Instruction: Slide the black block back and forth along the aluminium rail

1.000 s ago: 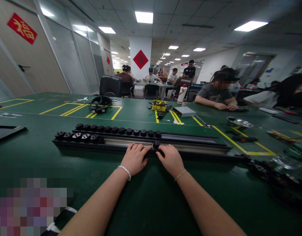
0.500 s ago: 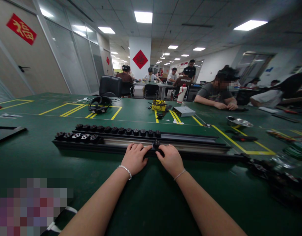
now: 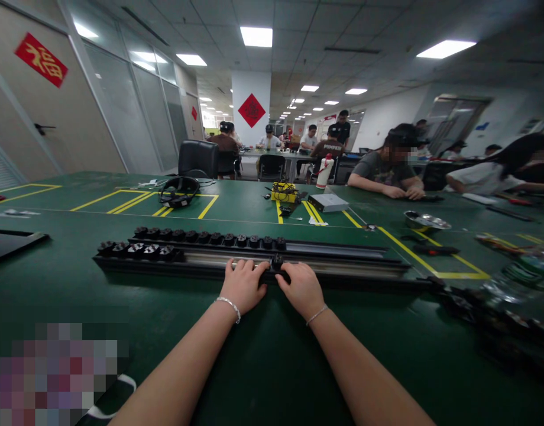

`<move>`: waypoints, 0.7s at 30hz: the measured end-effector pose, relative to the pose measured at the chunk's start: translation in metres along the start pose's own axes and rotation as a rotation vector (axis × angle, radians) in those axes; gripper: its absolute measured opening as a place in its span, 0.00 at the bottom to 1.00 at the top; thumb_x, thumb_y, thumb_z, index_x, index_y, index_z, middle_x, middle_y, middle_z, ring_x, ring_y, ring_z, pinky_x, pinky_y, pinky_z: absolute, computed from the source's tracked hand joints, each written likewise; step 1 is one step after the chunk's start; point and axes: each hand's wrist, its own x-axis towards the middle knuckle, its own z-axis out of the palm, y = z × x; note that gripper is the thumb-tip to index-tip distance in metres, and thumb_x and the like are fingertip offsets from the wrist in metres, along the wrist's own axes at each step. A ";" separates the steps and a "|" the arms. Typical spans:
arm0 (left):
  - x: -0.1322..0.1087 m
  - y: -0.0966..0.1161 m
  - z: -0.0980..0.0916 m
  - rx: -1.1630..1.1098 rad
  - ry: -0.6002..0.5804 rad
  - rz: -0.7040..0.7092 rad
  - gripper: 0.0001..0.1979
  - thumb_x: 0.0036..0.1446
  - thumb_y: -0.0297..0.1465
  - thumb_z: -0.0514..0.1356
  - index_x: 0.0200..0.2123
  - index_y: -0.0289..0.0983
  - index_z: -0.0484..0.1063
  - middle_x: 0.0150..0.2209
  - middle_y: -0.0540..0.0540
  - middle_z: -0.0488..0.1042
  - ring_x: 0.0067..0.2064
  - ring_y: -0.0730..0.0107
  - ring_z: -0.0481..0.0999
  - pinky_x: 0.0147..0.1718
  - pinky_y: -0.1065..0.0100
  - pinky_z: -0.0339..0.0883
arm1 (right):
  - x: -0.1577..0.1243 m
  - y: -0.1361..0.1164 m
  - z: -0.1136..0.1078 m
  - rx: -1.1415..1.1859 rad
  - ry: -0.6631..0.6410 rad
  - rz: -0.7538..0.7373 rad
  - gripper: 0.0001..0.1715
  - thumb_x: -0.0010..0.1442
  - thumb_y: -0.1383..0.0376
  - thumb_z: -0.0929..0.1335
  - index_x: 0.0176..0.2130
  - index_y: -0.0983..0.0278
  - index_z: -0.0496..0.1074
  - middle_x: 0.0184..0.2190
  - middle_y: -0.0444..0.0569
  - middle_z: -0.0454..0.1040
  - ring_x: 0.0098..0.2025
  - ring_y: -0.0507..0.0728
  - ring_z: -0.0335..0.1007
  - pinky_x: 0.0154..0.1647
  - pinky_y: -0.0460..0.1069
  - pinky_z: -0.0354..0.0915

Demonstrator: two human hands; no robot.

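Two long black rails lie across the table in front of me. The near rail [image 3: 343,273] has a pale metallic channel and carries several black socket-like modules [image 3: 136,251] at its left end. One more small black module [image 3: 277,261] sits upright in this channel, between my hands. My left hand [image 3: 244,285] is closed over the near rail, its index fingertip touching the module's left side and its thumb at the rail's front. My right hand [image 3: 302,287] pinches at the module's right and front side. Fingers partly hide the module's base.
Behind lies the far rail [image 3: 338,249], with a row of modules [image 3: 203,237] along it. A headset [image 3: 180,191], yellow box [image 3: 284,191], grey box [image 3: 329,202] and metal bowl [image 3: 427,220] stand further back. Dark parts [image 3: 471,307] and a plastic bottle [image 3: 524,273] lie right.
The view has shifted slightly, so the table things appear a little further left. Both hands stay at the same module, which shows no clear movement along the rail.
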 end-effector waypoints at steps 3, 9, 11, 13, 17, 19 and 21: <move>0.004 0.004 0.003 0.000 -0.009 -0.017 0.20 0.50 0.37 0.55 0.48 0.47 0.61 0.40 0.46 0.69 0.45 0.57 0.65 0.51 0.44 0.43 | 0.000 0.000 0.000 0.019 -0.002 0.007 0.05 0.55 0.62 0.64 0.31 0.62 0.67 0.29 0.46 0.73 0.34 0.54 0.65 0.45 0.50 0.55; 0.003 0.007 0.006 -0.014 0.051 0.031 0.19 0.50 0.35 0.55 0.47 0.44 0.61 0.43 0.46 0.69 0.46 0.59 0.65 0.54 0.45 0.39 | -0.001 -0.001 0.001 0.041 -0.012 0.020 0.06 0.55 0.62 0.63 0.32 0.62 0.67 0.30 0.45 0.73 0.35 0.54 0.66 0.48 0.51 0.54; 0.002 0.006 0.006 -0.037 0.068 0.077 0.19 0.50 0.33 0.54 0.48 0.43 0.60 0.45 0.46 0.68 0.48 0.60 0.64 0.55 0.48 0.39 | 0.000 -0.001 0.001 0.043 -0.011 0.025 0.06 0.55 0.62 0.63 0.32 0.62 0.67 0.29 0.46 0.73 0.35 0.54 0.66 0.49 0.51 0.54; 0.002 0.005 0.006 -0.057 0.063 0.107 0.20 0.51 0.33 0.54 0.48 0.42 0.60 0.46 0.46 0.68 0.48 0.61 0.64 0.55 0.51 0.42 | 0.000 -0.001 0.001 0.045 -0.009 0.027 0.07 0.55 0.62 0.63 0.32 0.62 0.68 0.29 0.46 0.73 0.35 0.54 0.67 0.50 0.51 0.53; 0.003 0.003 0.006 -0.065 0.035 0.113 0.21 0.50 0.34 0.54 0.49 0.41 0.59 0.46 0.45 0.68 0.48 0.61 0.64 0.53 0.54 0.46 | -0.001 0.000 0.002 0.050 0.003 0.019 0.06 0.55 0.62 0.63 0.32 0.62 0.68 0.29 0.46 0.73 0.35 0.54 0.67 0.50 0.52 0.53; 0.003 0.003 0.005 -0.063 0.020 0.106 0.20 0.50 0.34 0.54 0.49 0.41 0.59 0.45 0.45 0.69 0.47 0.61 0.64 0.52 0.55 0.46 | -0.001 0.000 0.002 0.051 0.004 0.020 0.06 0.55 0.62 0.64 0.32 0.62 0.68 0.29 0.46 0.73 0.35 0.54 0.67 0.50 0.52 0.53; 0.004 0.004 0.004 -0.060 0.013 0.097 0.20 0.50 0.35 0.54 0.48 0.42 0.59 0.45 0.46 0.69 0.47 0.62 0.65 0.52 0.55 0.47 | -0.002 0.001 0.003 0.051 0.005 0.024 0.06 0.55 0.62 0.64 0.32 0.62 0.68 0.29 0.46 0.73 0.35 0.54 0.67 0.50 0.52 0.53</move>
